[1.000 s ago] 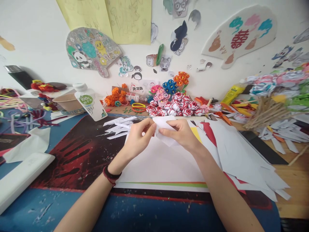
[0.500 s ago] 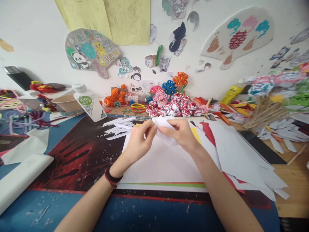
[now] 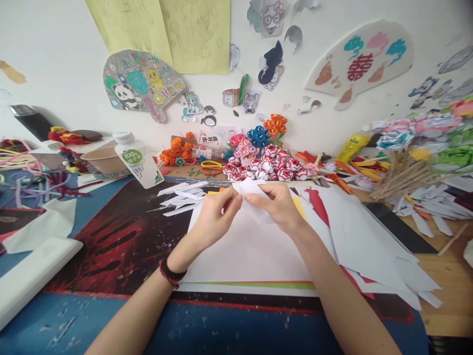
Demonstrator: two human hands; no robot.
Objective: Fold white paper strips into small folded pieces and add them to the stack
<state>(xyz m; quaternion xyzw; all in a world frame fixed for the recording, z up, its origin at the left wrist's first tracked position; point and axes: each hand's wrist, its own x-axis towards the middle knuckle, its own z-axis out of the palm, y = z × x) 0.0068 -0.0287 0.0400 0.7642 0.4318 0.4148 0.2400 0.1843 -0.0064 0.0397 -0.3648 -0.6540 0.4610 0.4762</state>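
Observation:
Between my two hands is a small piece of white paper (image 3: 254, 199), held over a stack of large sheets. My left hand (image 3: 219, 212) is closed, its thumb and forefinger pinched at the paper's left edge. On the other side my right hand (image 3: 279, 204) grips the paper with the thumb in front and the fingers behind. The paper looks folded or bent; its exact shape is partly covered by my fingers. Beneath lies a white sheet (image 3: 244, 256) with green and orange edges showing under it. Cut white paper strips (image 3: 183, 197) lie just left of my left hand.
Red-and-white paper flowers (image 3: 273, 165) are heaped behind my hands. A white bottle (image 3: 138, 165) stands at the back left, and a long white case (image 3: 37, 276) lies nearer. Loose white papers (image 3: 365, 236) spread to the right, beside a dark flat piece (image 3: 399, 227).
The whole view has shifted slightly downward in the picture. Both hands keep their hold on the white paper, with hardly any movement.

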